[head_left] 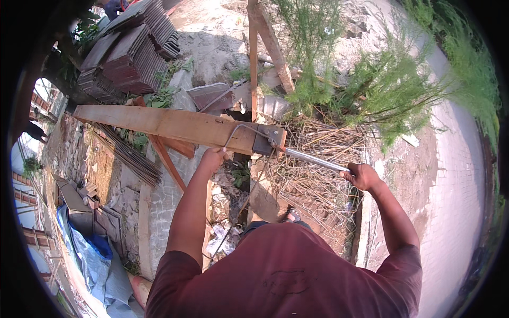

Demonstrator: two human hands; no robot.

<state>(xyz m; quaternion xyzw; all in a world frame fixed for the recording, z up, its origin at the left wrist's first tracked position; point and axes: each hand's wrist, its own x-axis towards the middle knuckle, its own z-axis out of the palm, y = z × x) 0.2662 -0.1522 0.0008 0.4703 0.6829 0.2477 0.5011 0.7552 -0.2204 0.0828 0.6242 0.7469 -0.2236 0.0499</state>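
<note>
A long wooden plank point(175, 123) stretches from the far left to just ahead of me. A dark metal plate point(263, 139) with pins sits on its near end. Over the plank lies a thin bent steel rod point(237, 127); one end is in the closed fingers of my left hand point(214, 158), beside the plank's near edge. Its other stretch hangs down toward my waist. My right hand point(361, 177) is wrapped round the end of a silver bending lever point(314, 159), whose head meets the rod at the plate.
Bent steel stirrups point(318, 183) are heaped right of the plank. Straight steel rods point(127, 153) lie left, below it. Roof tiles point(132, 63) are stacked at the far left. Feathery green branches point(366, 85) overhang the right. A blue tarp point(98, 259) lies lower left. A wooden post point(253, 69) stands beyond the plank.
</note>
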